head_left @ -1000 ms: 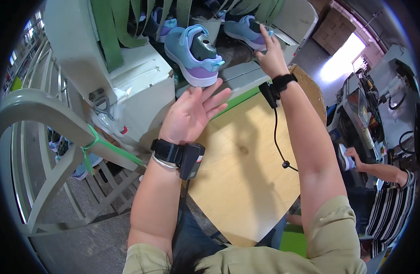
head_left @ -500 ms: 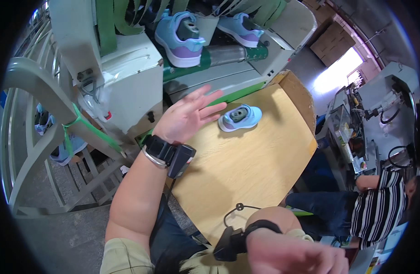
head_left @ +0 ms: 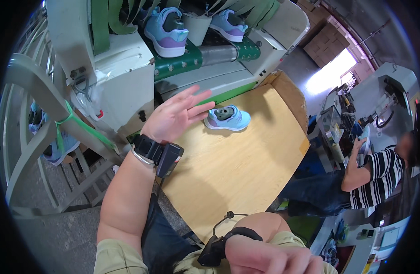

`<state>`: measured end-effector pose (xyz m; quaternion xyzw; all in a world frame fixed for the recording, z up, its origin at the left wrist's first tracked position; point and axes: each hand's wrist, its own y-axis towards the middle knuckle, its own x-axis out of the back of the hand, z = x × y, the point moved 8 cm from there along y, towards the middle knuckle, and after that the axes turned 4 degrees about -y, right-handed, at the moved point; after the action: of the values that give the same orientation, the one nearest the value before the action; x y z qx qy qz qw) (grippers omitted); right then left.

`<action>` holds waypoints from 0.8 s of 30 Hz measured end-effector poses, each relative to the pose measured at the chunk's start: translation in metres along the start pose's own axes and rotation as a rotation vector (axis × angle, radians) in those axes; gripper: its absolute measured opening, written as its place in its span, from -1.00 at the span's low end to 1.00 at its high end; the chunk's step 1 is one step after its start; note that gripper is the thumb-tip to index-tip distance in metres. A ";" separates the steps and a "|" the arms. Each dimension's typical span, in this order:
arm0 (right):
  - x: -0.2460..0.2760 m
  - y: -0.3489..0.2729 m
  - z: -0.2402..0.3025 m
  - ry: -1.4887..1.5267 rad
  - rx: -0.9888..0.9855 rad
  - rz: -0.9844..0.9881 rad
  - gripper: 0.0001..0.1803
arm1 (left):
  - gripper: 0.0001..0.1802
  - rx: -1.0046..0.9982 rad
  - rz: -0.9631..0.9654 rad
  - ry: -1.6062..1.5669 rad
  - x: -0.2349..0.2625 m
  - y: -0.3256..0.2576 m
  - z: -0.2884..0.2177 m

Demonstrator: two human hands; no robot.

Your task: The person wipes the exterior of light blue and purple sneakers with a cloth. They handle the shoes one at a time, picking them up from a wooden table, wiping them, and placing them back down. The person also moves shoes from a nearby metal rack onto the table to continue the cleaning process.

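Observation:
My left hand [head_left: 173,114] is stretched out with its fingers apart and nothing in it. Just right of its fingertips, a light blue shoe [head_left: 239,119] with a dark shoe last inside stands on the tan tabletop [head_left: 237,169]. I cannot tell whether the fingers touch it. My right hand [head_left: 269,255] is low at the lower edge, close to my body, with curled fingers. Its palm and fingertips are hidden. Two more blue and purple shoes, one nearer [head_left: 169,34] and one farther right [head_left: 230,26], stand on the machine's green conveyor belt [head_left: 178,64].
Green strips [head_left: 121,18] hang over the machine opening. A grey metal rack [head_left: 34,82] at left holds more shoes. Cardboard [head_left: 290,93] lines the table's far right edge. On the right, a co-worker in a striped shirt [head_left: 374,178] handles a shoe [head_left: 364,137] by a bench.
The view has shifted, so the machine, table and shoes appear farther left. My left hand keeps its spread pose. The co-worker's arm is now raised with a shoe in hand.

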<state>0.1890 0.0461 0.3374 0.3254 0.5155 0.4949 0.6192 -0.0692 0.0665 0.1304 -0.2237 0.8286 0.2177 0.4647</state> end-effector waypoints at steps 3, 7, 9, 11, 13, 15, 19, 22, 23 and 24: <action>-0.001 -0.002 -0.006 -0.059 -0.190 0.042 -0.78 | -0.27 -0.008 -0.029 -0.001 0.000 -0.003 -0.002; -0.004 0.000 0.002 -0.159 0.324 -0.152 -0.78 | -0.27 -0.006 -0.026 -0.007 0.001 -0.006 0.001; -0.003 -0.001 -0.001 -0.060 0.125 -0.070 -0.77 | -0.28 -0.007 -0.027 0.004 0.002 -0.006 -0.001; -0.002 -0.009 -0.002 0.017 -0.036 -0.026 -0.79 | -0.29 -0.006 -0.019 0.003 0.000 -0.003 0.000; 0.007 -0.009 -0.005 0.109 -0.252 0.108 -0.80 | -0.30 -0.003 -0.022 -0.006 0.001 -0.004 0.002; 0.001 -0.013 0.003 -0.114 -0.370 0.035 -0.79 | -0.31 -0.008 -0.034 -0.011 0.003 -0.006 0.001; 0.004 -0.015 0.013 -0.219 -0.098 -0.123 -0.68 | -0.31 -0.006 -0.047 -0.004 -0.002 -0.005 0.001; 0.002 -0.017 0.009 -0.226 0.008 -0.050 -0.62 | -0.31 -0.007 -0.041 0.005 -0.002 -0.003 0.001; 0.000 -0.018 0.008 -0.243 -0.007 -0.026 -0.62 | -0.31 -0.007 -0.034 0.007 -0.003 -0.002 0.002; -0.002 -0.020 0.008 -0.249 -0.030 -0.034 -0.63 | -0.31 -0.008 -0.031 0.009 -0.003 -0.003 0.002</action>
<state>0.2027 0.0391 0.3216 0.3662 0.4325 0.4480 0.6915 -0.0645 0.0663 0.1318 -0.2391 0.8263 0.2127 0.4635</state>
